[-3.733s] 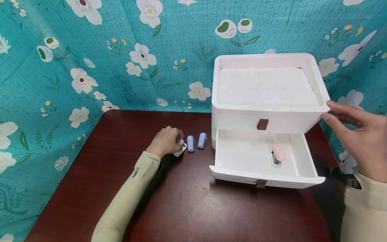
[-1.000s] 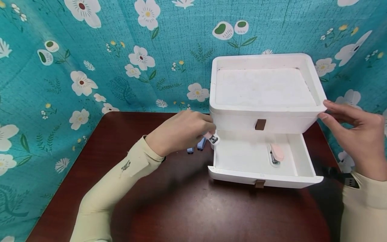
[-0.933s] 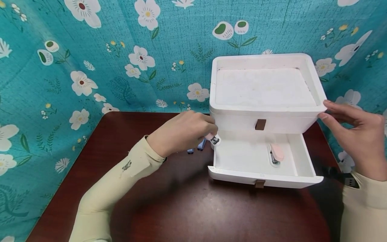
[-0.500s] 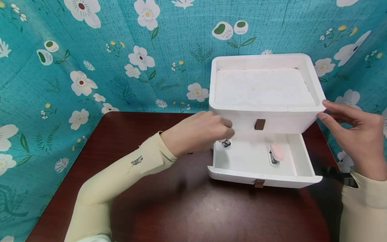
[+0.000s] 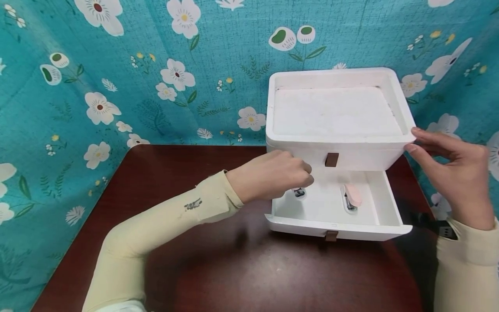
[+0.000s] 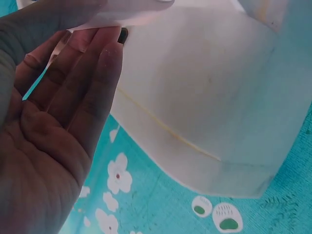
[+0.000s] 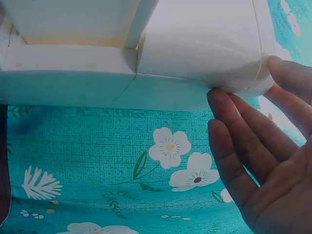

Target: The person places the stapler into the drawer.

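My left hand (image 5: 270, 177) reaches into the left part of the pulled-out lower drawer (image 5: 312, 210), palm down. It pinches a small pale pink stapler; mostly the metal end and white base of the stapler (image 5: 299, 193) show below the knuckles. In the left wrist view, the stapler's pale pink body (image 6: 131, 17) is between thumb and fingertips. A second pink mini stapler (image 5: 353, 195) lies in the drawer to the right. With thumb and fingertips, my right hand (image 5: 454, 169) grips the upper right front corner of the white drawer box (image 5: 366, 156); its other fingers are lightly bent.
The drawer box has a closed upper drawer with a brown tab (image 5: 332, 159) and a shallow tray top (image 5: 335, 115). It stands on a dark reddish table (image 5: 234, 268) against a teal flowered cloth (image 5: 218, 56). My left hand and forearm hide the spot where two blue staplers lay.
My left hand has picked up the pink stapler from the table and carried it right, into the drawer. The two blue staplers have become hidden behind it. My right hand keeps its place.
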`<state>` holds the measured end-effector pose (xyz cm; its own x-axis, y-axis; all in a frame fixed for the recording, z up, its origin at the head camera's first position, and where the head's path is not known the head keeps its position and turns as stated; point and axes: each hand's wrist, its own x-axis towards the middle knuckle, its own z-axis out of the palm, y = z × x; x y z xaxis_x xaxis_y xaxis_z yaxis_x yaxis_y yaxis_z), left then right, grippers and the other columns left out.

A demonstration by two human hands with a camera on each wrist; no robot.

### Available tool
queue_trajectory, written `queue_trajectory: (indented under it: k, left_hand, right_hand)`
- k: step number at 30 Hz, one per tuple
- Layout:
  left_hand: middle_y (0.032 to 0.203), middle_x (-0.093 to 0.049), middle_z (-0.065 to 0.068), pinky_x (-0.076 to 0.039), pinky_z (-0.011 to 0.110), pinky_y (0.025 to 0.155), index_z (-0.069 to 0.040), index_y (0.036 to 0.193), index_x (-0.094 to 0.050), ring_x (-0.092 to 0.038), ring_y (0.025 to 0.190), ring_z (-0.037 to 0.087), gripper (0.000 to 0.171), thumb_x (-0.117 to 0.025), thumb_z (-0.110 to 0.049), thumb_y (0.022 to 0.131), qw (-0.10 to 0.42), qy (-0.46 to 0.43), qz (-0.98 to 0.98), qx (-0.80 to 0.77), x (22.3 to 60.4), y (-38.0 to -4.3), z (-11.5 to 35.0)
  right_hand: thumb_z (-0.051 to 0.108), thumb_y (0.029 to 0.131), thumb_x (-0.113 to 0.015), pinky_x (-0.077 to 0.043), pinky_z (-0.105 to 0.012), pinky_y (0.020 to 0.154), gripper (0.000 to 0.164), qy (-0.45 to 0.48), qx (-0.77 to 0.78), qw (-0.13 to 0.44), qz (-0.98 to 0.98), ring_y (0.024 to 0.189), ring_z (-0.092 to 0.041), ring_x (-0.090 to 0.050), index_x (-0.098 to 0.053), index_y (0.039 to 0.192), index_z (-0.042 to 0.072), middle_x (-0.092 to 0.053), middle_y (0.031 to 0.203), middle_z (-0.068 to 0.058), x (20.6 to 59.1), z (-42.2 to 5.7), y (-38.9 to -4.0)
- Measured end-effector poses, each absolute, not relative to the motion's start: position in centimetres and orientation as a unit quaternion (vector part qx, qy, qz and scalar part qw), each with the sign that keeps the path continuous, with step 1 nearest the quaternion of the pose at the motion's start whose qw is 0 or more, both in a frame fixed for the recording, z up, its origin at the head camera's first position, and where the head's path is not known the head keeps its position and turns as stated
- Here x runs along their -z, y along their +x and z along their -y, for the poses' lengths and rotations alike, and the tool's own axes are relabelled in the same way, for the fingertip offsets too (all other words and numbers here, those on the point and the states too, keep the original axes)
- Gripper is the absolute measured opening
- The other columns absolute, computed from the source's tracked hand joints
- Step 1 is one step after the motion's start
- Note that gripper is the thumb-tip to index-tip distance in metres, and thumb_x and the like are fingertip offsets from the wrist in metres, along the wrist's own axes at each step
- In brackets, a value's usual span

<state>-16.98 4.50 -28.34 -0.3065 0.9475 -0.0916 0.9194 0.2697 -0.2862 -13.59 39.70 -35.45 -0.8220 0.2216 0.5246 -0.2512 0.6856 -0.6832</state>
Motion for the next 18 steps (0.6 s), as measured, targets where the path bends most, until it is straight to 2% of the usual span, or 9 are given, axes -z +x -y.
queue_trajectory:
  k: [2, 7, 9, 11, 18]
  left_hand:
    - [0.106, -0.077, -0.007, -0.054, 0.025, 0.067, -0.023, 0.115, -0.077, -0.068, 0.076, 0.017, 0.035, -0.061, 0.002, 0.097, 0.045, -0.591, 0.792, -0.148, 28.5, -17.1, -5.0]
    - [0.113, -0.079, -0.004, -0.053, 0.024, 0.070, -0.022, 0.120, -0.076, -0.071, 0.082, 0.017, 0.030, -0.061, -0.005, 0.100, 0.037, -0.596, 0.786, -0.162, 28.9, -17.4, -6.3]
    - [0.113, -0.078, -0.004, -0.052, 0.025, 0.069, -0.023, 0.118, -0.076, -0.070, 0.082, 0.017, 0.030, -0.060, -0.004, 0.101, 0.033, -0.597, 0.784, -0.165, 29.0, -17.5, -6.8]
    - [0.113, -0.078, -0.004, -0.051, 0.026, 0.069, -0.023, 0.116, -0.076, -0.069, 0.082, 0.017, 0.030, -0.059, -0.004, 0.101, 0.030, -0.599, 0.782, -0.168, 29.1, -17.4, -7.4]
    - [0.108, -0.078, -0.004, -0.051, 0.026, 0.070, -0.025, 0.109, -0.077, -0.071, 0.086, 0.018, 0.036, -0.053, 0.001, 0.100, 0.042, -0.615, 0.766, -0.183, 29.8, -17.3, -8.8]
  right_hand:
    - [0.011, 0.094, -0.077, -0.042, 0.002, 0.083, 0.044, 0.008, -0.396, 0.299, 0.868, 0.101, 0.021, -0.060, -0.071, 0.135, 0.026, -0.073, 0.133, 0.012, 35.4, -39.7, -13.6]
    - [0.008, 0.094, -0.076, -0.041, 0.002, 0.083, 0.043, 0.018, -0.402, 0.299, 0.865, 0.099, 0.021, -0.061, -0.071, 0.134, 0.022, -0.068, 0.120, 0.034, 35.3, -39.6, -13.6]
    - [0.008, 0.094, -0.076, -0.041, 0.003, 0.082, 0.042, 0.019, -0.405, 0.298, 0.864, 0.098, 0.021, -0.061, -0.071, 0.134, 0.021, -0.066, 0.116, 0.038, 35.3, -39.6, -13.6]
    - [0.008, 0.094, -0.076, -0.041, 0.003, 0.082, 0.042, 0.017, -0.406, 0.299, 0.863, 0.098, 0.021, -0.061, -0.072, 0.134, 0.020, -0.066, 0.116, 0.038, 35.3, -39.6, -13.5]
    - [0.011, 0.094, -0.076, -0.042, 0.002, 0.083, 0.042, 0.010, -0.401, 0.293, 0.868, 0.100, 0.021, -0.061, -0.071, 0.134, 0.024, -0.071, 0.127, 0.024, 35.3, -39.8, -13.5]
